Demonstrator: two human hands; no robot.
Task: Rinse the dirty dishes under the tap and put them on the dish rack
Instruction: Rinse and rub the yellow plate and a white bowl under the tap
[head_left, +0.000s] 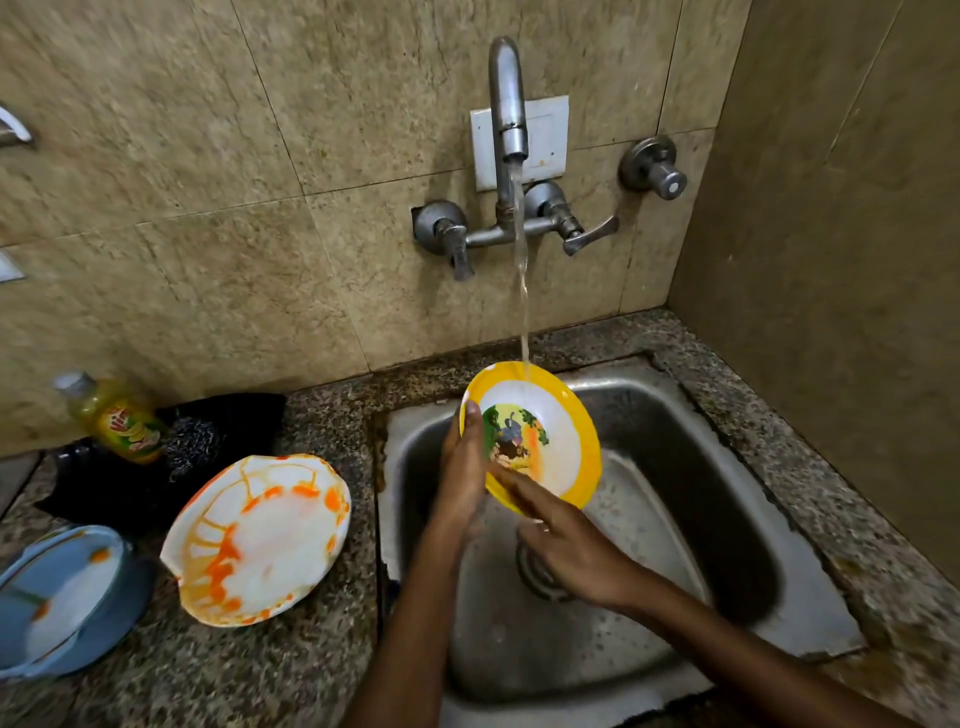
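A yellow-rimmed plate (563, 415) with a cartoon picture is tilted over the steel sink (691, 499), its top edge under the running stream from the tap (506, 98). My left hand (462, 462) grips the plate's left rim, thumb on its face. My right hand (566, 545) lies with fingers spread on the plate's lower face. A white plate (260, 540) smeared with orange sauce sits on the counter left of the sink. A blue plate (62, 597) with a small orange smear lies at the far left.
A yellow dish soap bottle (117, 418) and a steel scrubber (195, 449) rest on a black cloth (234, 415) by the wall. Tap levers (589, 236) and a wall valve (654, 166) stick out above the sink. The granite counter (810, 467) wraps the basin.
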